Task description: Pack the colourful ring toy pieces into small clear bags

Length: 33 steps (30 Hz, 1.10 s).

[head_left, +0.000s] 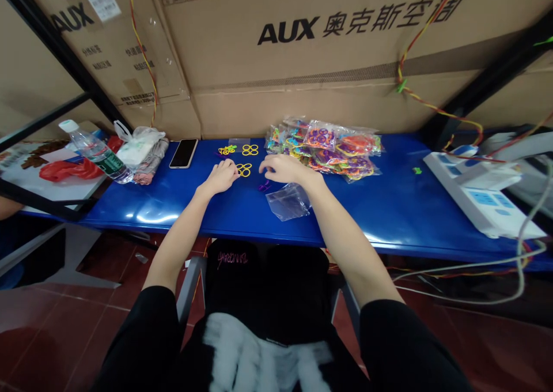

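My left hand (222,176) rests low over the blue table with its fingers curled together, their tips on the left edge of a yellow plastic ring piece (244,170). Just to the right, my right hand (280,168) arches palm down, thumb and fingers apart. A small purple plastic piece (264,185) lies below its fingertips. Behind the hands is a second yellow ring piece (250,150). Small yellow and green pieces (227,149) lie left of it. By my right wrist sits a clear plastic bag (288,202).
A pile of clear packets with colourful plastic parts (324,147) lies at the back. Leftward are a phone (184,153), a water bottle (97,153) and a white plastic bag (140,147). A white device (488,190) with cables stands right. Cardboard boxes (302,63) wall the back.
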Available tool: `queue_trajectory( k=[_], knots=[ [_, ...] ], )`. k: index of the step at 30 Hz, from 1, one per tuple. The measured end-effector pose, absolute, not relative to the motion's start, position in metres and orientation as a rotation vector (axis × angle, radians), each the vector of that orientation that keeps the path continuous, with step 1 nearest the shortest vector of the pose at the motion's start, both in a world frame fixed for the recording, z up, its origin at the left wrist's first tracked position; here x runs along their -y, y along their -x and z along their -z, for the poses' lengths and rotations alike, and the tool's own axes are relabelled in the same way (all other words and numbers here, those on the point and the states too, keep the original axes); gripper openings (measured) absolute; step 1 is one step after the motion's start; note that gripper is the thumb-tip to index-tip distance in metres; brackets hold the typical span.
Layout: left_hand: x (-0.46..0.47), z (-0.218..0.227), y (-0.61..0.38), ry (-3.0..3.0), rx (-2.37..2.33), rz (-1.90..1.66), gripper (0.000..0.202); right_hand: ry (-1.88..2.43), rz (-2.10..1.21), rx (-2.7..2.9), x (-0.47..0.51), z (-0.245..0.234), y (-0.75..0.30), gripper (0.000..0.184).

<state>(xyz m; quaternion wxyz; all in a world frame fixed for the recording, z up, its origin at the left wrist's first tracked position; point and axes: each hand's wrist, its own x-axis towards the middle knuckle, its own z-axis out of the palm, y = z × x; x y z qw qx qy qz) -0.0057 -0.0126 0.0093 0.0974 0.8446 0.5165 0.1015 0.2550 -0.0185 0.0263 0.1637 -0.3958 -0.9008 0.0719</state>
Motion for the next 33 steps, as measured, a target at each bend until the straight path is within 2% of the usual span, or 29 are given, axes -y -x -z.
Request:
queue_trajectory(
  k=[6, 9, 12, 14, 23, 33],
  knots=[
    [0.016, -0.012, 0.005, -2.466, -1.541, -0.276, 0.017, 1.103, -0.486, 2.719, 0.026, -0.030, -0.255, 0.033],
    [0.019, -0.018, 0.005, -2.498, -1.570, -0.226, 0.019, 1.126, -0.550, 2.752, 0.027, -0.030, -0.252, 0.025],
    [0.020, -0.023, 0.005, -2.548, -1.616, -0.160, 0.021, 1.183, -0.521, 2.753, 0.026, -0.029, -0.250, 0.012],
    [0.020, -0.024, 0.005, -2.567, -1.632, -0.139, 0.020, 1.211, -0.484, 2.757, 0.025, -0.029, -0.249, 0.010],
    [0.013, -0.018, 0.008, -2.596, -1.645, -0.240, 0.016, 1.279, -0.221, 2.671, 0.024, -0.029, -0.249, 0.013],
    [0.011, -0.012, 0.009, -2.632, -1.642, -0.232, 0.017, 1.402, -0.156, 2.673, 0.022, -0.030, -0.256, 0.023]
  ],
)
